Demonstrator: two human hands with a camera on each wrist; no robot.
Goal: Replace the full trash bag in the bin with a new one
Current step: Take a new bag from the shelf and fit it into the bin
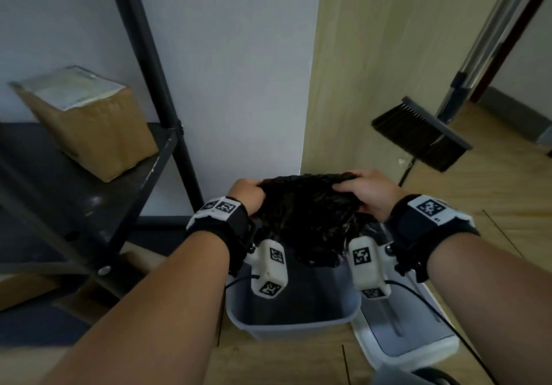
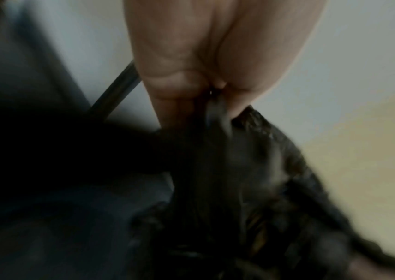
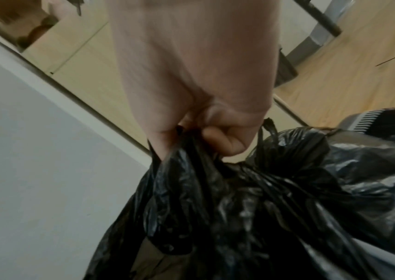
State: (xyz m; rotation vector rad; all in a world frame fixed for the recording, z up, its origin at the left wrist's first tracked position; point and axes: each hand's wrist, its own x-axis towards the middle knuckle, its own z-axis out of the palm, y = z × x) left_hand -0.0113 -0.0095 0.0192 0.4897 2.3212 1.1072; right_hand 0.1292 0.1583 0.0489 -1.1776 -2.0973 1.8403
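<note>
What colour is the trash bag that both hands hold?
Black and glossy trash bag; the right wrist view shows it best.

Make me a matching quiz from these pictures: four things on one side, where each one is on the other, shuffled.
Things:
1. black trash bag
2. cardboard box
3. broom
4. gray bin

Places:
A. on the dark shelf
B. on the floor below the hands
C. gripped by left hand and right hand
D. leaning at the right

Pairs: 1-C, 2-A, 3-D, 4-B

Dim, flat indoor light; the left wrist view is heavily blurred, darkest toward eight o'clock; head view edges bow.
</note>
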